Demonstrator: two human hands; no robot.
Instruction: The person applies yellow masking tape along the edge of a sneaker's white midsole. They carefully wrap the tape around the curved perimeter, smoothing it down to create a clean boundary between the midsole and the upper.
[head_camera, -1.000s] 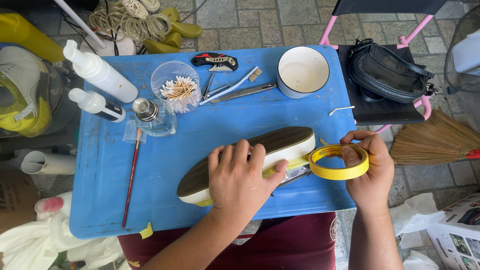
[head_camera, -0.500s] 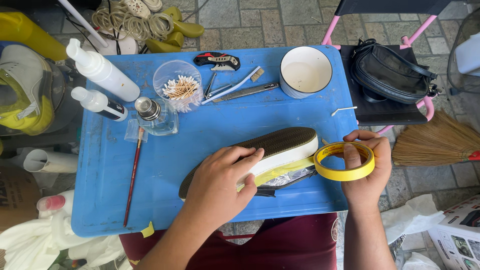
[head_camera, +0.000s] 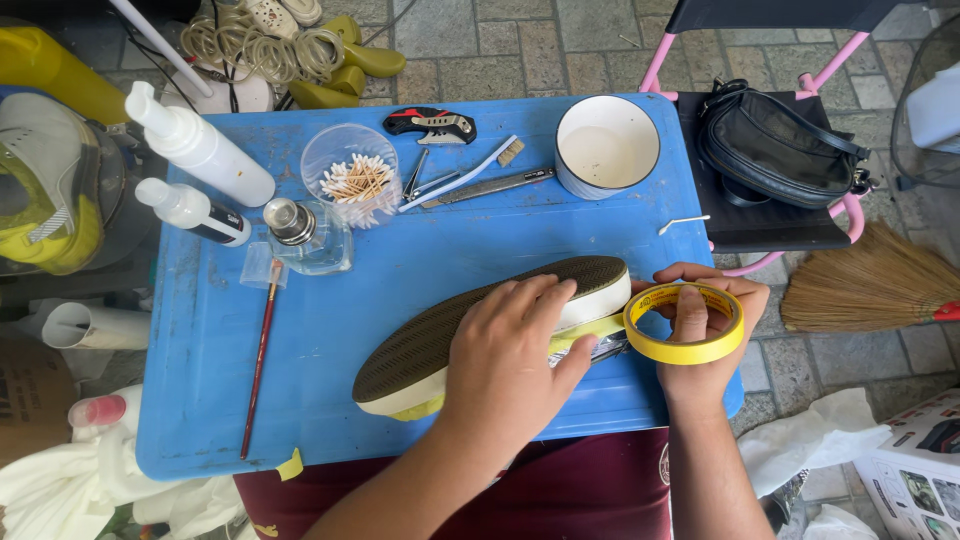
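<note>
A shoe (head_camera: 430, 340) lies on its side on the blue table (head_camera: 300, 330), its dark ribbed sole up and its white edge facing me. My left hand (head_camera: 515, 350) presses flat on the sole and rim, the thumb on a strip of yellow masking tape (head_camera: 585, 331) stuck along the white edge. My right hand (head_camera: 700, 335) holds the yellow tape roll (head_camera: 684, 322) just off the shoe's toe end, fingers through and around the ring. The tape runs from the roll to the shoe.
At the back of the table stand two white bottles (head_camera: 200, 150), a glass bottle (head_camera: 305, 235), a cup of cotton swabs (head_camera: 352, 175), a utility knife (head_camera: 432, 123), a toothbrush (head_camera: 465, 170) and a white bowl (head_camera: 605, 145). A thin paintbrush (head_camera: 258, 365) lies left. A black bag (head_camera: 775, 145) rests on a chair; a broom (head_camera: 865, 290) lies right.
My left hand slid right along the shoe and now covers its middle again. The tape roll came slightly closer to the toe end. The shoe shifted a little.
</note>
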